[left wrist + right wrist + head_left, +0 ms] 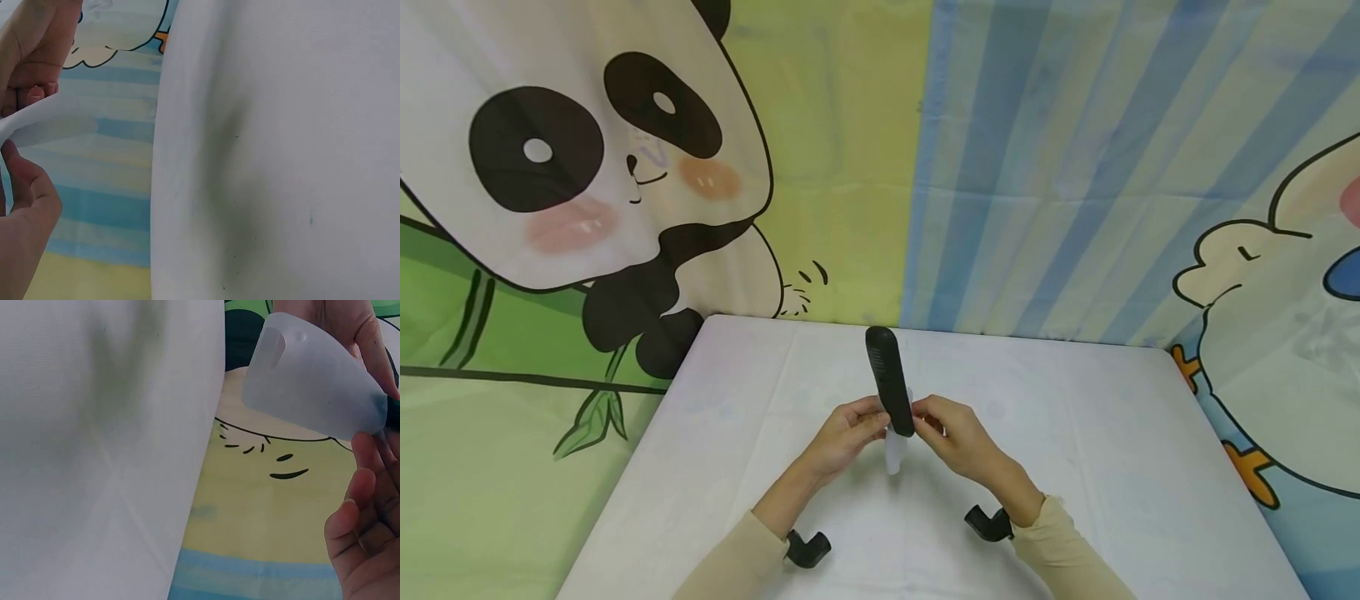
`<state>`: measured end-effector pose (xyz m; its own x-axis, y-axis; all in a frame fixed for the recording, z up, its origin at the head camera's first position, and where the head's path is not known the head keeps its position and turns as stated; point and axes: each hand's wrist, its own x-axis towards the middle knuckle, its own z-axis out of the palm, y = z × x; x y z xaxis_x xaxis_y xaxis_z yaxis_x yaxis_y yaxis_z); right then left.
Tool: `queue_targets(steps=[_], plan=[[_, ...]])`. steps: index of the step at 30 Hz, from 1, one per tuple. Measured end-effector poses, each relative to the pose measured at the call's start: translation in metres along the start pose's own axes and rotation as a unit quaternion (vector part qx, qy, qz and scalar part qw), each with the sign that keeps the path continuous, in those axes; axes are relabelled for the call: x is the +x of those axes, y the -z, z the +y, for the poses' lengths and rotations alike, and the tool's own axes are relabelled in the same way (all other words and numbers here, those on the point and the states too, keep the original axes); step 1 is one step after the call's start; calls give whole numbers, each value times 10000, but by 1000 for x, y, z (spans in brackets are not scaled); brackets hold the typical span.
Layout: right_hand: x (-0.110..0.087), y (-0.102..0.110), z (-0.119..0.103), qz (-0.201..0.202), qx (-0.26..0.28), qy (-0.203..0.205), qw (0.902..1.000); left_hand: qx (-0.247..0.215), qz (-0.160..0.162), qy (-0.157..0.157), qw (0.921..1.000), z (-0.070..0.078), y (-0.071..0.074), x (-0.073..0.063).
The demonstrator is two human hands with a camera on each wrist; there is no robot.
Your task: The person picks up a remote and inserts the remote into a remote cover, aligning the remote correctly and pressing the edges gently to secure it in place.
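Above the white table, both hands hold one item with a long black handle-like part [889, 375] and a translucent white plastic piece [894, 452] below it. My left hand [842, 437] pinches it from the left near the black part's lower end. From the right, my right hand [958, 437] pinches the same area between thumb and fingers. In the right wrist view the translucent piece [312, 378] looks flat and wide, with rounded corners and a slot near one end. The left wrist view shows only its thin, curved side [44, 119]; the black part is hidden there.
A white cloth covers the table [1112, 433]. Behind it hangs a curtain [835, 167] printed with a panda and stripes. Black angled pieces [808, 550] sit at both wrists, below the forearms.
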<state>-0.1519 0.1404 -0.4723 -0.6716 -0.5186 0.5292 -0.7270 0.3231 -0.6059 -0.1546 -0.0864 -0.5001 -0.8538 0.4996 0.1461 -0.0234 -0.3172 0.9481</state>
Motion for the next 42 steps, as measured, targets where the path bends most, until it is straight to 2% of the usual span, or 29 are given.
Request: queue_targets(steps=[5, 10, 15, 24, 29, 33, 38, 42], plan=[[0, 2, 0, 30, 74, -167, 9998, 253, 227, 107, 9994, 1, 2, 1], [-1, 3, 1, -49, 261, -459, 9986, 394, 472, 257, 9978, 1, 1, 1], [-2, 6, 0, -128, 496, -805, 9954, 604, 823, 271, 9944, 4, -2, 1], [-5, 7, 3, -188, 980, -1600, 9821, 1210, 1274, 322, 9839, 10, -9, 2], [-3, 6, 0, -165, 1073, -1911, 9755, 1417, 1252, 336, 9814, 13, -12, 2], [5, 12, -16, -31, 802, -1882, 9789, 1494, 1152, 334, 9815, 12, -12, 2], [21, 25, -32, 558, 632, -1719, 9815, 1558, 967, 426, 9821, 11, -11, 2], [29, 31, -32, 937, 979, -1670, 9766, 1658, 667, 521, 9825, 10, -10, 0]])
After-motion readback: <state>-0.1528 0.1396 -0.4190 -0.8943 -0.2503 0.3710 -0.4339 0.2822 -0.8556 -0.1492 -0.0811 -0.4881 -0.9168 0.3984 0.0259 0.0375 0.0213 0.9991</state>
